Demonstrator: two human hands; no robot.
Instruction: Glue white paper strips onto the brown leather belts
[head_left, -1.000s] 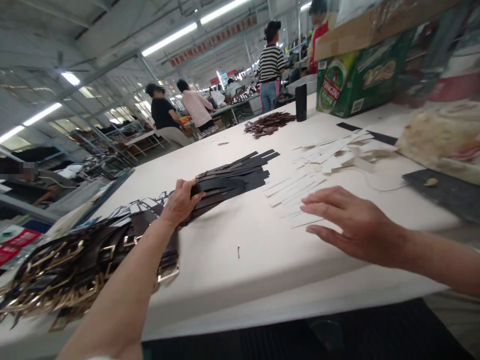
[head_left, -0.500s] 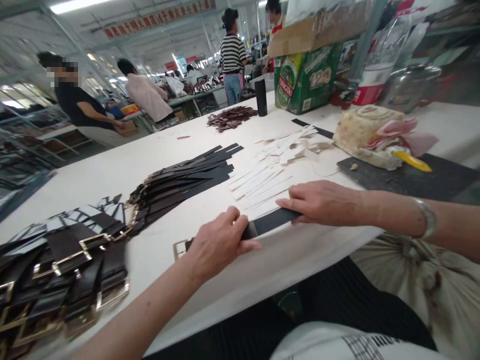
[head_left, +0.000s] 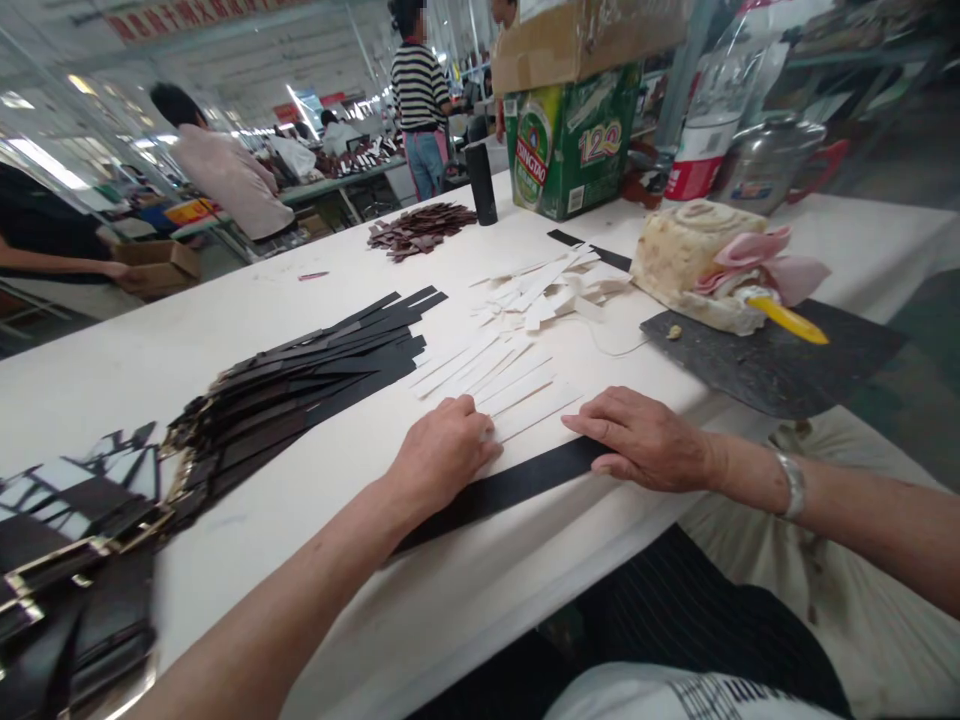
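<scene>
Right hand (head_left: 649, 440), thumb and fingers parted, touches the black strap (head_left: 532, 482), which runs leftward past the curled left hand (head_left: 442, 455), its hold unclear.

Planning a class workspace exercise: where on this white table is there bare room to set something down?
Bare: the table beyond the dark straps, toward its far left edge; also between those and the left hand. Crowded: around the white strips and the buckled belts at near left.
</scene>
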